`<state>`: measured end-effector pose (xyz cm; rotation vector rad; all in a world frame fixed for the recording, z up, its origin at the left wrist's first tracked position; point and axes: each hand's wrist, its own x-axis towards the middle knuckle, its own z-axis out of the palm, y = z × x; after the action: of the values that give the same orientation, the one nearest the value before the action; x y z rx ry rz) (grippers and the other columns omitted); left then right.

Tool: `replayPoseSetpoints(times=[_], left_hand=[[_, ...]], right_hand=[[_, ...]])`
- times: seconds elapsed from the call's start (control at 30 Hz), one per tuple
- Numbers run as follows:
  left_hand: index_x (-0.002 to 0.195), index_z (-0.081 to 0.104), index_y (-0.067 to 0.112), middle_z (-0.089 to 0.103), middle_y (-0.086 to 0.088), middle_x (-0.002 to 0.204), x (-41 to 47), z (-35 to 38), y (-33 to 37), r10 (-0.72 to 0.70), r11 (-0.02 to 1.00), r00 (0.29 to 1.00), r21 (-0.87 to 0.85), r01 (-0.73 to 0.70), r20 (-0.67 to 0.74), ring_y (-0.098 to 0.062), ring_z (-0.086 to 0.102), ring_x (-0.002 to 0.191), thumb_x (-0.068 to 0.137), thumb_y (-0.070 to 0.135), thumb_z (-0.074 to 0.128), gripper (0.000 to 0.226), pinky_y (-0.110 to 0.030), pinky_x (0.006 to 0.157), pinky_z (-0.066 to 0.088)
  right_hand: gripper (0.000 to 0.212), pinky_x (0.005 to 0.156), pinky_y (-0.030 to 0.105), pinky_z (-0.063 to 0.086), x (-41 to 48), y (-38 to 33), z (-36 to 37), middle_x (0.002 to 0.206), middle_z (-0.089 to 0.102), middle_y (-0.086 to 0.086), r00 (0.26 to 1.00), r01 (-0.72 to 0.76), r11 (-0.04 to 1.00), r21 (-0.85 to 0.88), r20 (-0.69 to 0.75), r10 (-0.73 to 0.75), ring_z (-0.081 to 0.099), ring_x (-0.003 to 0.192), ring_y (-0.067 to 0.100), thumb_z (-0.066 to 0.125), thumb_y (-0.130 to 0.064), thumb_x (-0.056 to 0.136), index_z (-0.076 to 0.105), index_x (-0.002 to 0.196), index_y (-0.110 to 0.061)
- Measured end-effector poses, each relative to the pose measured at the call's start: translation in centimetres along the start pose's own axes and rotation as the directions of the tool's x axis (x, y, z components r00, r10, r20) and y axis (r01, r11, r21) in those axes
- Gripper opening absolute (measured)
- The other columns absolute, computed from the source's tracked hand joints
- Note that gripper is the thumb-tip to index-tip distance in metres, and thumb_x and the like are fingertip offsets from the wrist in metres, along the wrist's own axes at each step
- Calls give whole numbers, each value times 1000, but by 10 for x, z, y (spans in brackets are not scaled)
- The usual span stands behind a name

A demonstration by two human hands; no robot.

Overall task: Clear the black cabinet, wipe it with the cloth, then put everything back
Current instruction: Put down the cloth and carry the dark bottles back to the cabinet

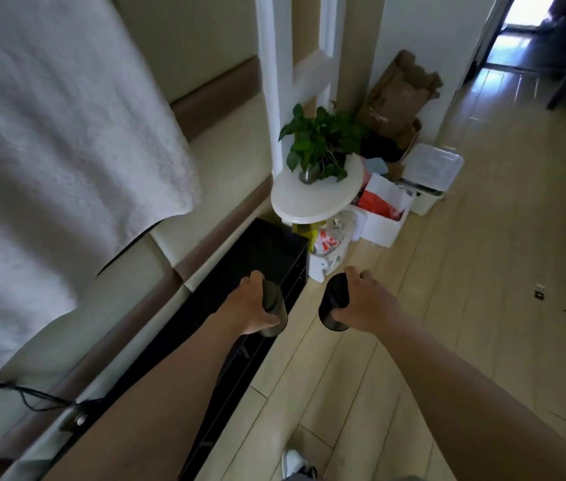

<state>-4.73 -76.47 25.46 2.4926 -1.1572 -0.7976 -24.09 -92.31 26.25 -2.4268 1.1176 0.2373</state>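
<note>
The low black cabinet (260,248) runs along the wall, from the lower left toward the middle of the head view. My left hand (246,307) grips a dark grey cylinder (276,310) just above the cabinet's front edge. My right hand (366,302) grips a black cylinder (333,303) out over the floor, to the right of the cabinet. Both cylinders lie tilted in my fists. A big white cloth (52,140) hangs blurred across the upper left, close to the camera.
A round white stand (309,203) with a potted green plant (323,140) sits at the cabinet's far end. Bags, a white box (382,220) and a white lidded bin (430,175) crowd behind it. Black cables (31,397) trail at lower left. Pale wood floor (465,307) lies to the right.
</note>
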Motion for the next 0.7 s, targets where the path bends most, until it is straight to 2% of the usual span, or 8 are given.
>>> replayPoseSetpoints(times=[0.17,0.3,0.43,0.57,0.7], left_hand=[[124,34,25,42,-3,123,33,7,-8,-43,999,999,-9,43,33,-22,56,103,75,32,86,72,-34,87,51],[128,33,24,41,-2,125,52,23,-8,-103,994,993,-24,105,55,-22,54,105,75,32,86,75,-34,90,51],[129,34,22,41,-3,128,74,46,-8,-174,983,982,-41,177,67,-23,55,106,73,31,86,76,-34,90,50],[132,35,21,40,-2,128,110,82,-11,-230,968,973,-97,232,28,-23,53,107,75,36,84,76,-36,92,49],[133,33,23,38,-1,130,160,144,-31,-275,953,961,-137,271,-8,-23,52,110,73,38,83,79,-40,96,51]], right_hand=[[80,80,42,51,52,0,8,121,45,9,998,56,998,3,23,-56,52,113,35,72,-44,74,29,137,-21],[90,78,40,49,90,9,24,127,44,10,992,101,995,2,73,-101,51,116,35,72,-44,75,24,147,-20],[84,74,38,47,123,23,47,122,45,9,981,148,989,5,127,-148,52,111,33,73,-45,76,28,142,-20],[80,78,41,53,173,45,72,120,46,8,968,207,978,13,143,-207,52,109,31,73,-46,76,31,140,-21],[87,83,43,56,237,69,120,127,46,9,953,276,961,-7,134,-272,52,112,32,76,-45,77,27,145,-20]])
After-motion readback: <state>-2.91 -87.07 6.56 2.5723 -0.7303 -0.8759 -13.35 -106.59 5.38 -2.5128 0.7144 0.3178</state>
